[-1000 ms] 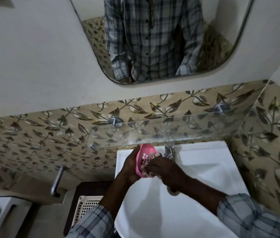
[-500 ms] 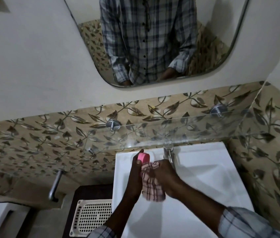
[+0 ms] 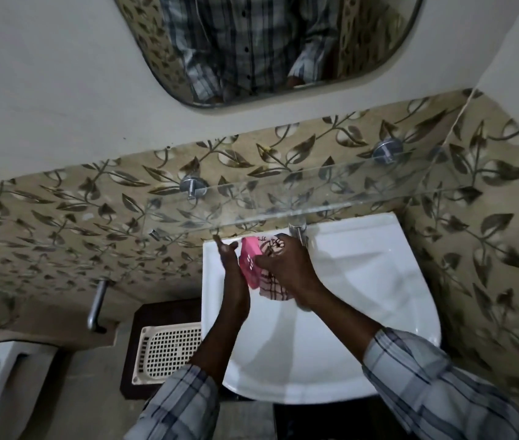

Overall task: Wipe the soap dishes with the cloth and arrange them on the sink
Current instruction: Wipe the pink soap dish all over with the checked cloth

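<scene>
A pink slotted soap dish (image 3: 249,265) stands on edge over the back left of the white sink (image 3: 378,281). My left hand (image 3: 231,268) props it from the left, palm against it and fingers stretched upward. My right hand (image 3: 283,265) grips a checked cloth (image 3: 272,285) and presses it against the dish's right face. Part of the cloth hangs below my right hand, and another part bunches above it near the tap (image 3: 297,231).
A glass shelf (image 3: 283,198) on two metal pegs juts out just above the hands. A mirror (image 3: 267,42) hangs higher up. A cream perforated basket (image 3: 169,354) sits on a dark stand left of the sink. A metal handle (image 3: 97,304) sticks out at left.
The dish has turned so more of its pink slotted face shows. My left fingers have straightened out. My right hand with the cloth has shifted up the dish.
</scene>
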`<state>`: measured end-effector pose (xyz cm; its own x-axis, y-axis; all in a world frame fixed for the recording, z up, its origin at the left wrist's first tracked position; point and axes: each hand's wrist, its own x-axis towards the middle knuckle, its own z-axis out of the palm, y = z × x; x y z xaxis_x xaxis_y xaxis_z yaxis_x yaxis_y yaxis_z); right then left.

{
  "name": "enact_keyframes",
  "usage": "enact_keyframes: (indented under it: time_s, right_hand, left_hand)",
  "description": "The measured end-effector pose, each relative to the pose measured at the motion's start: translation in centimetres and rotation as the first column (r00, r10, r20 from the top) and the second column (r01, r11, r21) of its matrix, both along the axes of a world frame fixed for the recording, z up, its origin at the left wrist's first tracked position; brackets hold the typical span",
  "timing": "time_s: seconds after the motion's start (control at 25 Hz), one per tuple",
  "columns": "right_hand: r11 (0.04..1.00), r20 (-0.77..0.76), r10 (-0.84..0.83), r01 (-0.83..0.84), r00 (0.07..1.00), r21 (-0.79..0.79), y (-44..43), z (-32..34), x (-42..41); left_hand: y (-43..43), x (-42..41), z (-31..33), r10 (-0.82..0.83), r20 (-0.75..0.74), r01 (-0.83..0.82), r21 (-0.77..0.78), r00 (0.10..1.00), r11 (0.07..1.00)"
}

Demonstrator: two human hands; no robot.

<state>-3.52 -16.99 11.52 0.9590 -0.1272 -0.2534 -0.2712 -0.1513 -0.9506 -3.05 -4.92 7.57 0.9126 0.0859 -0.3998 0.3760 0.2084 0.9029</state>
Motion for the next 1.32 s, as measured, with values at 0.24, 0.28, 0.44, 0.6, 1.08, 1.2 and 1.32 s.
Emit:
enact_keyframes:
  time_s: [0.24, 0.28, 0.44, 0.6, 1.08, 1.2, 1.32]
  right_hand:
    - [0.797, 0.304, 0.503, -0.299, 0.809, -0.525, -0.6, -3.3, -3.7]
    - [0.859, 0.302, 0.425, -0.276, 0.853, -0.430, -0.1, -3.5, -4.2]
    - [0.760, 0.509, 0.622, -0.303, 0.594, -0.575, -2.6, -4.8, -3.6]
    - [0.651, 0.532, 0.705, -0.128, 0.469, -0.749, -5.9, -4.2, 0.8]
    - [0.991, 0.233, 0.130, -0.126, 0.964, -0.033, -0.5, -4.0, -1.7]
    - [0.749, 0.344, 0.634, -0.440, 0.693, -0.495, -4.5, -5.9, -1.9]
    - [0.910, 0.344, 0.365, -0.254, 0.865, -0.328, -7.4, -5.5, 0.6]
  left_hand:
    - [2.5, 3.2, 1.7, -0.342, -0.507, 0.002, -0.557, 0.791, 0.830]
    - [2.3, 3.0, 1.5, -0.337, -0.487, 0.012, -0.555, 0.806, 0.832]
    - [2.0, 1.6, 1.8, -0.391, -0.430, 0.115, -0.540, 0.813, 0.834]
    - [1.2, 1.7, 1.7, -0.333, -0.399, 0.069, -0.547, 0.854, 0.834]
    - [0.3, 0.5, -1.5, -0.128, -0.079, 0.128, 0.002, 0.989, 0.992]
    - [1.3, 0.9, -1.0, -0.127, -0.241, 0.114, -0.067, 0.962, 0.991]
    - [1.9, 1.0, -1.6, -0.037, -0.235, 0.015, -0.097, 0.971, 0.995]
